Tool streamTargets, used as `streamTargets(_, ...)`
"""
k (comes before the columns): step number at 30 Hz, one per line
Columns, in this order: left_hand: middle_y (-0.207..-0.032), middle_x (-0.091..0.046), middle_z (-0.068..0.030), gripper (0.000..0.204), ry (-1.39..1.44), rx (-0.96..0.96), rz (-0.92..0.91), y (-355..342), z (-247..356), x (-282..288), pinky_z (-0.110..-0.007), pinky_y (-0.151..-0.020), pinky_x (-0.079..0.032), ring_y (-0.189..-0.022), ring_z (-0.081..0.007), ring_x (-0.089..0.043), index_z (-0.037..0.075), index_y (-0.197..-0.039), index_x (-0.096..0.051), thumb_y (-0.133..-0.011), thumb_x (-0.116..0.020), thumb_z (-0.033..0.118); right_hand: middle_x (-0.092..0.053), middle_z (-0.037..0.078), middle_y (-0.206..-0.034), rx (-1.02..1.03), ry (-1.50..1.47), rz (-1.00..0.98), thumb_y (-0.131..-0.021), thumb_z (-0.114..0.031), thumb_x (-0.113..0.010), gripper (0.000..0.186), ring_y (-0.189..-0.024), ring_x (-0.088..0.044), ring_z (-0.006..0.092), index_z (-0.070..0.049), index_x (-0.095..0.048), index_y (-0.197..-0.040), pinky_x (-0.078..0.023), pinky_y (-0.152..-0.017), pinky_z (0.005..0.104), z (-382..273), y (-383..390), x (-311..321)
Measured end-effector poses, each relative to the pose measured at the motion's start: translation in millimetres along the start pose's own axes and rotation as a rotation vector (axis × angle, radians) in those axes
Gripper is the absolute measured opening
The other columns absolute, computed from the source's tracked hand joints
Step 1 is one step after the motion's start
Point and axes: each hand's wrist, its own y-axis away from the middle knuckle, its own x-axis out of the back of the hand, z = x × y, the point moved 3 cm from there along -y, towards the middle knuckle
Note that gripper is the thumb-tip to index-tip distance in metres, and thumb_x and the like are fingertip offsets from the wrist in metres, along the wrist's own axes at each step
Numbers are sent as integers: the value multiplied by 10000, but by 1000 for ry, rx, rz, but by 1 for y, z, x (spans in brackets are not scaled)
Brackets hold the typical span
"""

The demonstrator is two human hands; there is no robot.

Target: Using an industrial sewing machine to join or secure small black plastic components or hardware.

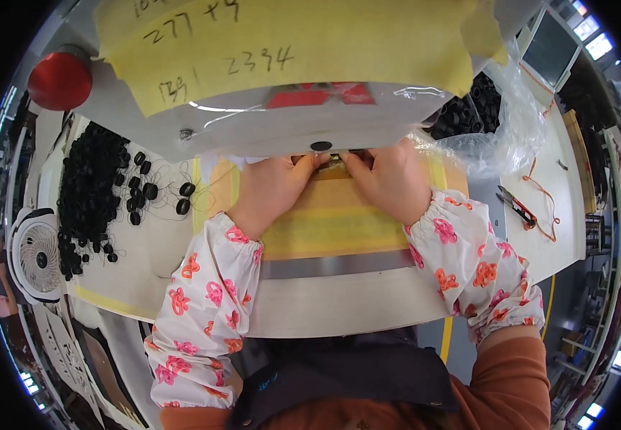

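Note:
My left hand (273, 188) and my right hand (395, 185) meet at the lower edge of a pale machine head (303, 129), fingertips close together. Thumbs and fingers of both are pinched inward at a small spot beneath it. Whatever lies between them is mostly hidden by the head and too small to name. Below the hands spreads a work plate covered in yellow tape (335, 233), with a grey metal strip (339, 265) along its near side. Floral sleeve covers reach to both wrists.
At left lie a heap of small black rings (89, 190) and several loose ones trailing thread (150, 191); a white fan (36, 254) stands beyond. At right are a clear plastic bag (508, 154), black pieces (479, 107), thread snips (517, 206) and an orange cord (557, 215).

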Motion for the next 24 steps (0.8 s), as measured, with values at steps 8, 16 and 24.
streamTargets(8,-500,-463,-28,317,-66,40,24,0,3,-1,-285,-464,-329,-465,-108,-382,12,-718,-581,-778,-635,319,-548,156,-656,-16,30,-2,-697,-4,-579,89,-600,-540,340,-2,-492,-714,-428,-515,395,3,1,0)
streamTargets(16,-660,-605,-54,187,-93,159,-103,1,1,-2,-322,-535,-423,-589,-214,-570,111,-865,-646,-777,-594,267,-552,160,-660,-33,-7,-6,-703,-17,-579,83,-636,-545,342,0,-498,-707,-430,-546,407,6,0,-1)
streamTargets(24,-625,-576,-42,238,-121,171,-86,4,-2,2,-314,-502,-399,-551,-193,-545,119,-857,-645,-791,-564,333,-558,168,-657,-43,-6,4,-698,-23,-584,86,-627,-544,353,7,-504,-689,-431,-549,414,6,0,-7)
